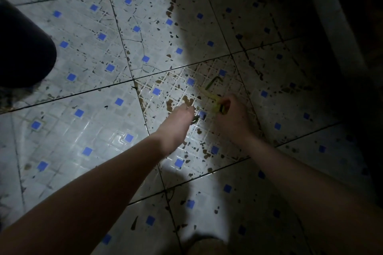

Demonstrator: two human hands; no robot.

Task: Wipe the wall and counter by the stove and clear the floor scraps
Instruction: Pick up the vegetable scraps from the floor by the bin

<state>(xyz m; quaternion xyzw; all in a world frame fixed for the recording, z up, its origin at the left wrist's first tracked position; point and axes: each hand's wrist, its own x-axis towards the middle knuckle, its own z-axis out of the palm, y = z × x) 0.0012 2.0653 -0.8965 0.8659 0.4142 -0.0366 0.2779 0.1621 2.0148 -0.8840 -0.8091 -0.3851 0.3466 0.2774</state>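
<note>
Both my hands reach down to a stained white floor [87,122] of tiles with small blue squares. My right hand [232,118] is closed around pale green vegetable scraps [216,105], which stick out of its fist. One more green stem scrap [213,82] lies on the floor just beyond that hand. My left hand [178,124] is beside it, fingers pinched on a small dark green scrap [195,119] at the tile surface. Brown stains and dark specks [187,100] cover the tiles around both hands.
A dark rounded object [24,47] stands at the left edge of the floor. A white raised edge [331,27] and deep shadow run along the right side. My shadow falls over the middle of the floor.
</note>
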